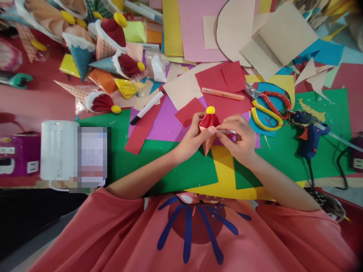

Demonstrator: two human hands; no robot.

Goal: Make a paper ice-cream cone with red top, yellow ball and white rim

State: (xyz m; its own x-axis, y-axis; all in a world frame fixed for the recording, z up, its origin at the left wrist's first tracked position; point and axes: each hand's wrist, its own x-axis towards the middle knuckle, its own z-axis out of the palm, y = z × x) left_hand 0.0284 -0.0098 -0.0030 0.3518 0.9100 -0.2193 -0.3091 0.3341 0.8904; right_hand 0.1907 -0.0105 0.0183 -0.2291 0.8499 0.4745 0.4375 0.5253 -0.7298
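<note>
Upright between my hands is a paper ice cream cone (209, 145), with a checked orange cone, a pleated red top and a yellow ball (210, 110). My left hand (195, 134) grips it from the left, thumb across the front. My right hand (239, 138) is closed at the cone's right side, pinching a thin pale strip (227, 132) that reaches toward the red top. What the strip is made of cannot be made out. Several finished paper cones, one of them a red-topped cone (103, 102), lie at the far left.
Red-and-yellow scissors (266, 115) and a blue glue gun (311, 139) with its cord lie on the right. An orange marker (223, 94) and a white marker (146, 108) rest on coloured paper scraps. Left stands a white box (59, 151) beside a blurred-out phone (93, 155). Green sheets (176, 177) cover the front.
</note>
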